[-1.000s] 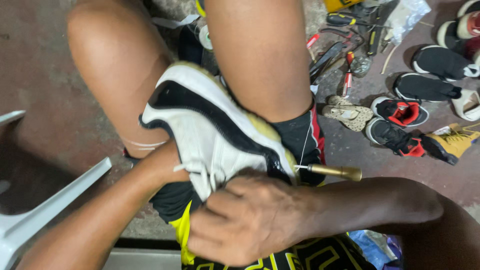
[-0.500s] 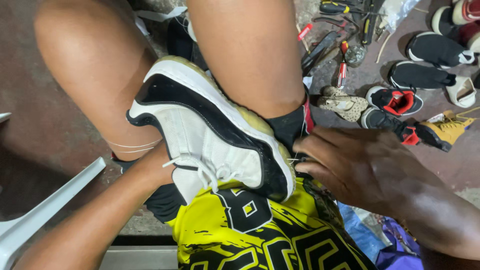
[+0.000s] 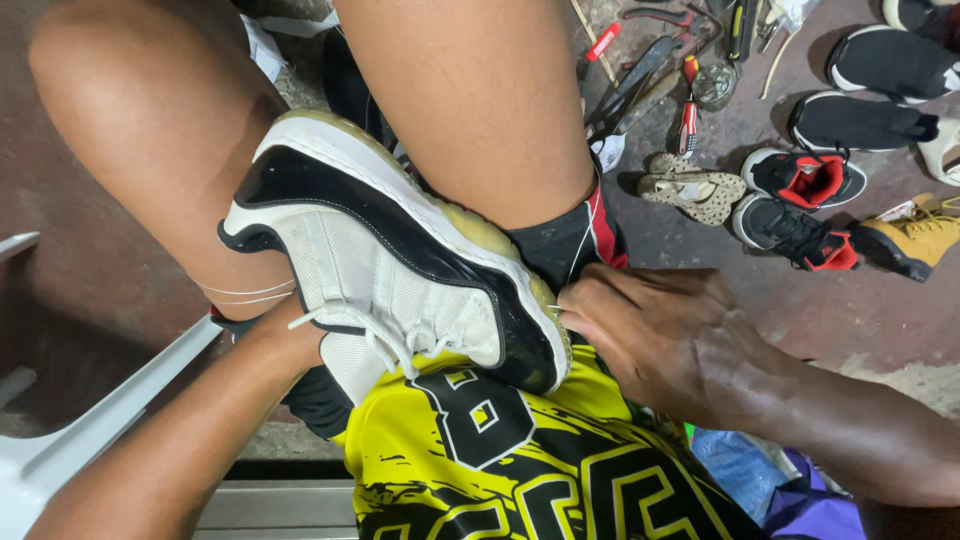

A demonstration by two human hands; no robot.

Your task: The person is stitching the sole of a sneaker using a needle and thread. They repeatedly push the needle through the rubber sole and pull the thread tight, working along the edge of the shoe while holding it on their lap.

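Shifted heelward, right hand [image 3: 665, 335] pinches thread at glossy-trimmed white mesh sneaker [image 3: 400, 260]; left hand [image 3: 295, 335] buried inside, grip unclear.

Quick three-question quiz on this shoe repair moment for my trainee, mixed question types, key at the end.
1. True or false: the right hand pinches at the heel edge of the white and black sneaker.
2. Where is the left hand? A) inside the sneaker's opening B) on the floor C) holding the red-handled screwdriver
3. Fill in: the sneaker rests between the person's ____.

Key: 1 true; 2 A; 3 thighs.
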